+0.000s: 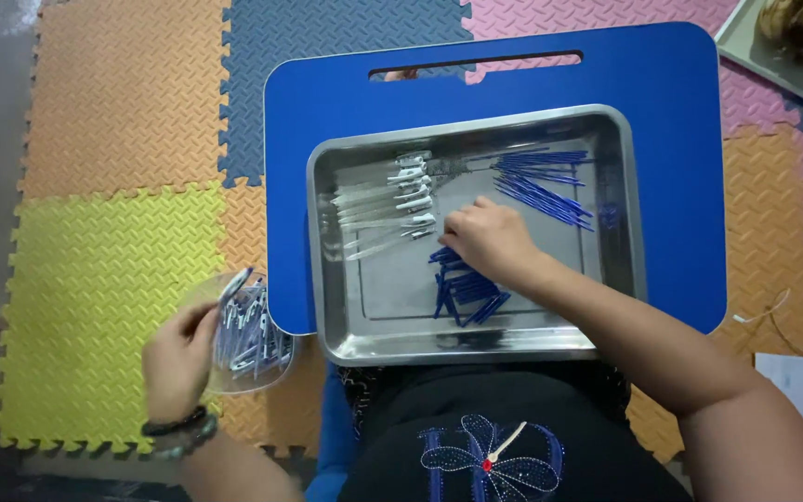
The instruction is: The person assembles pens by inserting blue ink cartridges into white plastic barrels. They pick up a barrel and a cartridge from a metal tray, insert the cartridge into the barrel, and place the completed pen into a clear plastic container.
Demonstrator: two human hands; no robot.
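I see a tray (476,349) of polished metal, its rim glossy, its floor brushed and faintly reflective. Under the tray lies a lap table (662,84) of smooth blue plastic, semi-matt. Inside the tray: clear glossy plastic barrels (378,200), thin blue plastic refills (541,186) and blue plastic caps (467,288). Left of the tray, a transparent glossy plastic container (253,335). Beneath everything, matt foam floor mats (113,251) with a ribbed, rough texture.

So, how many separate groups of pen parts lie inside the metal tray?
3: clear barrels at the left of the metal tray, blue refills at the upper right, and blue caps under the right hand, which may hide some.
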